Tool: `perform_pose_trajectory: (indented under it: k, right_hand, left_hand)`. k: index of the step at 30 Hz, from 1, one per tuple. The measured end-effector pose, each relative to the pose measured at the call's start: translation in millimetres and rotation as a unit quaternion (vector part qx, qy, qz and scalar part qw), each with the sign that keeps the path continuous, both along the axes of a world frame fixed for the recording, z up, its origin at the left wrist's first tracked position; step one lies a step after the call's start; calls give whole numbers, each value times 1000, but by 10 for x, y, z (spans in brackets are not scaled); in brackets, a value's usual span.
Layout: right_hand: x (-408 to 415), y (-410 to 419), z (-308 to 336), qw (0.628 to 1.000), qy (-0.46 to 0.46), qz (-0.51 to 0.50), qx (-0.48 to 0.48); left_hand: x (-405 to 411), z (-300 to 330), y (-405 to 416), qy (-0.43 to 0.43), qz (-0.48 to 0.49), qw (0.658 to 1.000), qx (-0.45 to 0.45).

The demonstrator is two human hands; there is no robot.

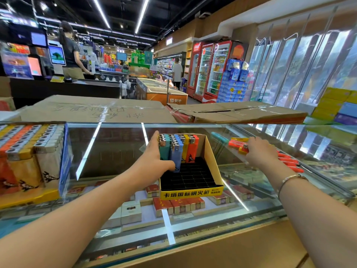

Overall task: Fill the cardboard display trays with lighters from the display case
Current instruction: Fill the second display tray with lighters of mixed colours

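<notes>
A yellow cardboard display tray (pixel 193 194) stands on the glass display case (pixel 116 151), its black grid mostly bare. Teal, blue, yellow and orange lighters (pixel 178 149) stand in its far rows. My left hand (pixel 154 157) grips the tray's left wall, thumb against the blue lighters. To the right, loose orange and yellow lighters (pixel 287 160) lie on the glass, with a teal lighter (pixel 219 137) behind them. My right hand (pixel 258 151) rests on this pile, fingers closed over a yellow lighter (pixel 243 149).
A full tray of lighters (pixel 32 155) stands at the left on the glass. Flattened cardboard boxes (pixel 100 109) lie along the far edge. Cigarette packs (pixel 179 206) fill the case beneath the glass. Two people stand in the shop beyond, near a checkout counter and drink fridges.
</notes>
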State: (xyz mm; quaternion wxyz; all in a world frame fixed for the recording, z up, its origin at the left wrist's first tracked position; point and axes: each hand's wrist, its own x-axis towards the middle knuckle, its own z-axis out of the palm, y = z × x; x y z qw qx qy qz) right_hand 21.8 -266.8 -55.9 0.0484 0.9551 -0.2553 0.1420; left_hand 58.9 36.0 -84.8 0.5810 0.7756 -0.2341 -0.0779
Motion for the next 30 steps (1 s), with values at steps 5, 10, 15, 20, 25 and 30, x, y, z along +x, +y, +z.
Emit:
perform_pose_trajectory:
  k: [5,10,15,20,25,30]
  right_hand:
    - [65,-24,-33,999,49,17,16]
    - [134,-12,5,994,95,50,13]
    - [193,-55,6,993,93,61,48]
    - [258,-27,-84,996,7,80,-38]
    - [358,11,-59,996,20,86,7]
    - [405,20,-25,994,34,104,-5]
  left_hand:
    - [34,-7,5,0,3,1000,3]
    - [48,-9,1,3,1,1000,-2]
    - [35,-6,8,9,-2,1000,-5]
    - [30,1,24,6,-10,1000,5]
    - [34,41,63,-5,-4,1000,4]
    - [47,90,80,-25,6,999,23]
